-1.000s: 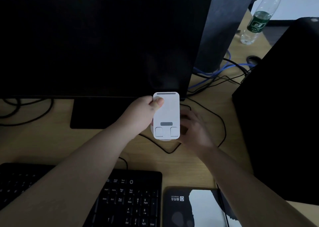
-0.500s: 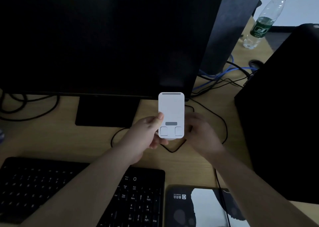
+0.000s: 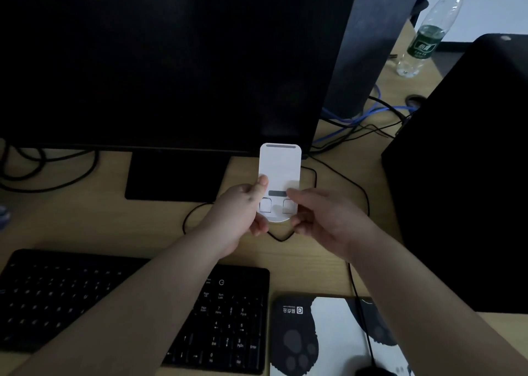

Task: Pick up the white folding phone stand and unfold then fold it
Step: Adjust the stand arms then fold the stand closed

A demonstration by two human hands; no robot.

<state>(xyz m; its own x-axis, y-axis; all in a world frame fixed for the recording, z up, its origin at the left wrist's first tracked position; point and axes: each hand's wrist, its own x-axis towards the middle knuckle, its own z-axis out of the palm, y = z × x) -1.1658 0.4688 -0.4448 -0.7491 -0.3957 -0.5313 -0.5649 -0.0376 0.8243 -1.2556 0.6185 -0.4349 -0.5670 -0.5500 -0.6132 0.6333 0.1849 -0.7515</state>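
Hands, left (image 3: 243, 208) and right (image 3: 323, 218), pinch phone stand's (image 3: 280, 169) lower edges above desk (image 3: 85, 221)

the stand's (image 3: 280, 169) lower corners sit behind the left hand (image 3: 243, 212) and right hand (image 3: 320, 215), so its bottom edge shows only between them. whether it is folded cannot be told. the monitor (image 3: 160, 61) and bottle (image 3: 428, 32) are cut off at the top edge, the keyboard (image 3: 228, 318) and mouse pad (image 3: 328, 341) partly covered by the forearms. the mouse pad's print is too small to read.
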